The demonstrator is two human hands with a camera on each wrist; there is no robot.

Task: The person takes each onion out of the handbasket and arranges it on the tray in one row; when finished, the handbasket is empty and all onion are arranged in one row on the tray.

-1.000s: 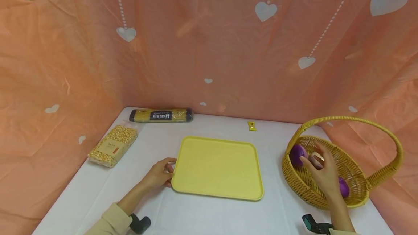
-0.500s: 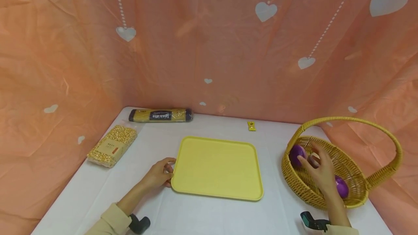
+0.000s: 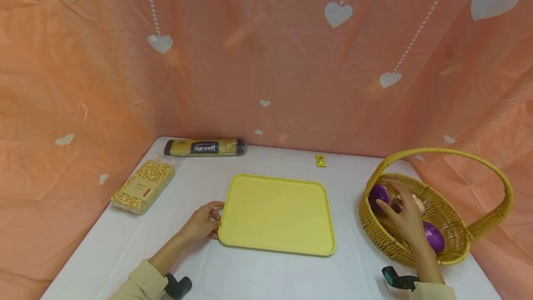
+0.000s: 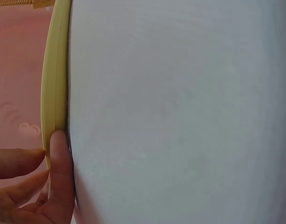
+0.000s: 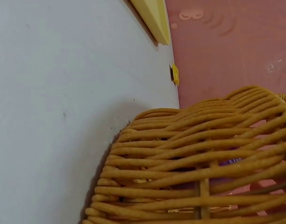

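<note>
My left hand (image 3: 201, 221) pinches the left edge of a yellow tray (image 3: 276, 214) that lies on the white table. In the left wrist view its thumb and fingers (image 4: 61, 158) meet at the tray's rim. My right hand (image 3: 405, 219) is down in a wicker basket (image 3: 372, 230), thumb and forefinger spread at a glossy purple rounded thing (image 3: 380, 193) by the left wall. A pale roundish thing (image 3: 418, 203) is partly hidden behind that hand. Another purple rounded thing (image 3: 434, 237) lies near its wrist. Basket weave (image 5: 189, 168) covers the lower right wrist view, hiding the hand.
A tall handle (image 3: 449, 152) arches over the basket. At the back left lie a long yellow-and-black packet (image 3: 205, 147) and a clear bag of yellow kernels (image 3: 145, 186). A small yellow sachet (image 3: 320, 161) is behind the tray. A pink cloth (image 3: 266, 59) hangs behind.
My right hand has shifted left inside the basket, toward the left purple thing, uncovering more of the pale thing and the other purple one. The left hand and tray stay put.
</note>
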